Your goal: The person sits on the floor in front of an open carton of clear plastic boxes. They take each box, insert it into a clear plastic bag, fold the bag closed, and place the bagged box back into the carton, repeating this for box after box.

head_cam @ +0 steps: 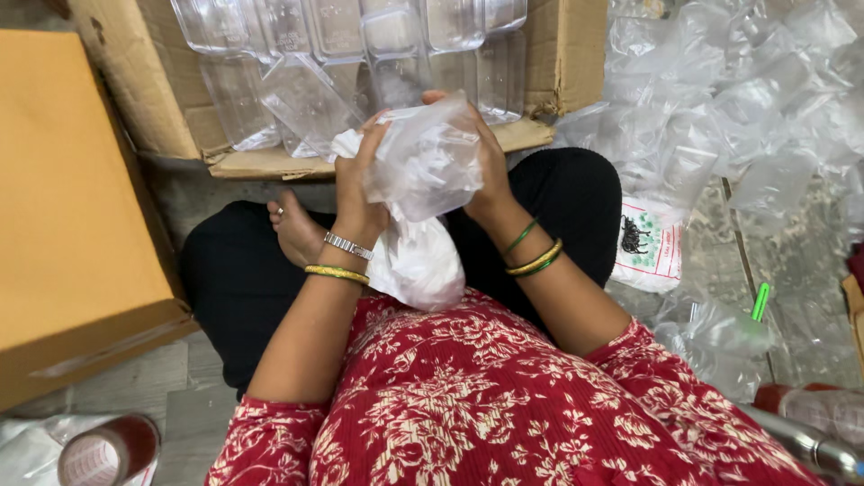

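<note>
Clear bag (427,157) in both hands (360,175), cardboard box (171,99) w/ clear containers (297,90) just ahead

open box (558,63) of containers (315,54) ahead, closed box (63,207) left, bags (747,99) right.

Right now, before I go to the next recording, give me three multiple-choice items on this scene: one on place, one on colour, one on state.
1. Where is the open cardboard box of clear containers?
A. ahead of the knees
B. behind the person
C. on the lap

2. What colour is the tape roll?
A. blue
B. brown
C. green

3. How is the clear plastic bag held?
A. left hand only
B. lying untouched
C. both hands, right hand too

Answers:
1 A, it sits beyond the crossed legs.
2 B, brown roll at lower left.
3 C, fingers grip both sides.
</note>
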Tool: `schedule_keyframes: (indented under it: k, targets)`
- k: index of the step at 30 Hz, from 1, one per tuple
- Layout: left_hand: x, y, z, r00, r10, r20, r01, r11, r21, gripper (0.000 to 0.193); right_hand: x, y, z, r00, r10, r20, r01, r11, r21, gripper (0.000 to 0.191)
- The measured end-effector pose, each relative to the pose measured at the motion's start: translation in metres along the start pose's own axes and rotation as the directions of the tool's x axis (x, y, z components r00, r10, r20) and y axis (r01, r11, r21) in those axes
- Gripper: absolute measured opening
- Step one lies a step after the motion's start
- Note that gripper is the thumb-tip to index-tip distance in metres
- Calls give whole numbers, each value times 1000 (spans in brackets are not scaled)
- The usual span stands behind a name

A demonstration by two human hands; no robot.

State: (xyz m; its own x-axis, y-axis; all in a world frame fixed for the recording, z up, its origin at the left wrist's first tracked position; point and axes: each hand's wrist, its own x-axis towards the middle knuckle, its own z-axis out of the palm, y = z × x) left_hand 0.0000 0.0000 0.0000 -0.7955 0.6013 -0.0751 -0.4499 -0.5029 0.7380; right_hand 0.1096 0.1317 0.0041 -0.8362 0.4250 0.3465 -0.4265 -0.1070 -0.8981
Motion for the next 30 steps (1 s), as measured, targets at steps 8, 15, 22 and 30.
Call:
schedule_keyframes:
  k: [8, 15, 22, 30]
  targets:
    - [9, -80, -67, 984, -112, -138, 144, 956, 255, 21, -44, 79, -35, 900, 376, -220, -321, 913, 251, 44]
    - [15, -74, -94, 932, -330, -152, 358, 905, 230, 8, -33, 96, -31, 731, 672, -120, -550, 684, 480, 44]
    - [4, -59, -116, 986, -136, 100, 129, 989, 73, 45, -39, 95, -34, 684, 729, -22, -690, 656, 306, 57]
    - [7, -64, -166, 909, -82, 409, 51, 995, 85, 93, -54, 141, -16, 706, 708, -12, -672, 676, 301, 53]
